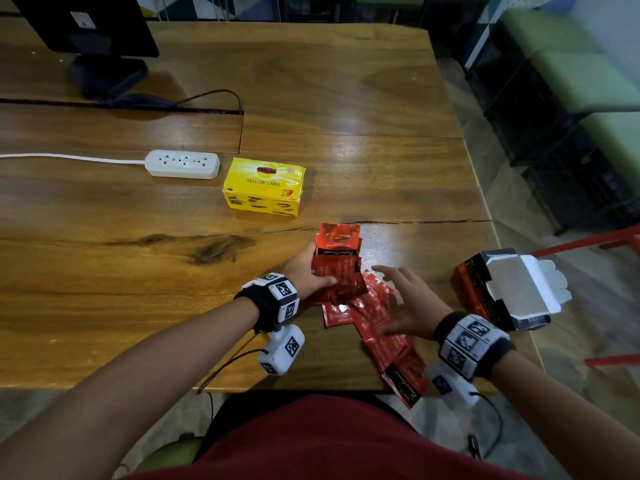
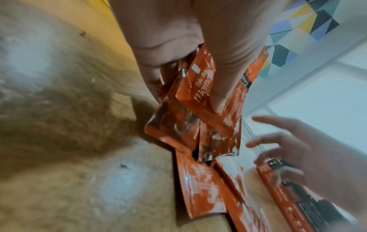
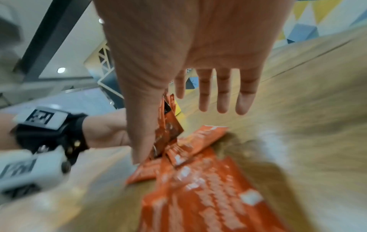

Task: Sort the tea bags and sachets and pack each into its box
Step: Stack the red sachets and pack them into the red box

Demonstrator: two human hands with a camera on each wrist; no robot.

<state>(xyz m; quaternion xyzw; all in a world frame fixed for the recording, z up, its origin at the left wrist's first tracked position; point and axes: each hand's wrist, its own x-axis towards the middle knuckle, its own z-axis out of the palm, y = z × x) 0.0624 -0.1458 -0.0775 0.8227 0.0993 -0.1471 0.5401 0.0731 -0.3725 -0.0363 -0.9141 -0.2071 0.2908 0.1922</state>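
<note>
My left hand [image 1: 308, 271] grips a bunch of red sachets [image 1: 337, 261] held upright near the table's front; in the left wrist view the thumb [image 2: 224, 75] presses across the bunch of red sachets [image 2: 200, 109]. More loose red sachets [image 1: 374, 320] lie scattered on the wood below and to the right. My right hand [image 1: 405, 303] hovers over them with fingers spread and holds nothing; its straight fingers [image 3: 222, 89] show above the loose red sachets [image 3: 198, 188]. The open red-and-black box [image 1: 509, 296] lies at the right edge. A shut yellow tea box [image 1: 265, 187] stands further back.
A white power strip [image 1: 182, 163] with its cable lies left of the yellow box. A dark monitor stand [image 1: 107, 74] is at the back left. The wooden table [image 1: 138, 271] ends just before my lap and close to the right of the open box.
</note>
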